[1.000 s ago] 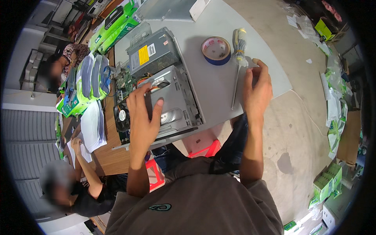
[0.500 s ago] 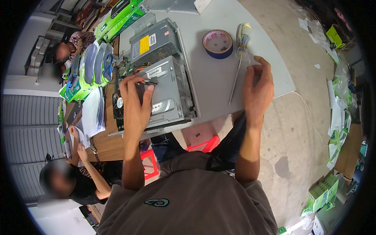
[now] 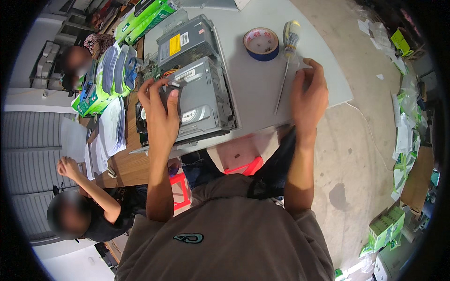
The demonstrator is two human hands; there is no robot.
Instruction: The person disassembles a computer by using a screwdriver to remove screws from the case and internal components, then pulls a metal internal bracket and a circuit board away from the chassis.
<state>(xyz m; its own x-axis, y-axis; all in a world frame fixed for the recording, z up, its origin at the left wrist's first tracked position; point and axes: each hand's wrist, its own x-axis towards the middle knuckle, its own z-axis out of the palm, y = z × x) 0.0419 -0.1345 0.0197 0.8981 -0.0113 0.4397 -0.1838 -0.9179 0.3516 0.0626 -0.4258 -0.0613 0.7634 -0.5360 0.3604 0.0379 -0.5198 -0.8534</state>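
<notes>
An opened computer case [image 3: 233, 100] lies on the grey table, with a silver disc drive [image 3: 201, 89] in its near part and a metal power supply [image 3: 186, 41] beyond it. My left hand [image 3: 161, 112] is over the drive's left edge. Between its thumb and forefinger is a small black cable connector [image 3: 175, 86], partly hidden by the fingers. Coloured wires [image 3: 169, 72] run just beyond it. My right hand [image 3: 309, 100] hovers at the table's right side, fingers loosely curled and holding nothing. Next to it lies a screwdriver [image 3: 282, 84] with a clear yellowish handle.
A roll of blue tape [image 3: 261, 44] sits on the table [image 3: 323, 56]. Paper stacks [image 3: 111, 124] and green packs [image 3: 145, 21] cover the wooden desk at left. Two other people are there, one with a raised hand [image 3: 68, 167]. Green boxes [image 3: 385, 229] stand on the floor at right.
My left hand has shifted slightly left and away from the drive's middle, with the connector. My right hand barely moved. The co-worker's hand at left has lifted off with a paper sheet.
</notes>
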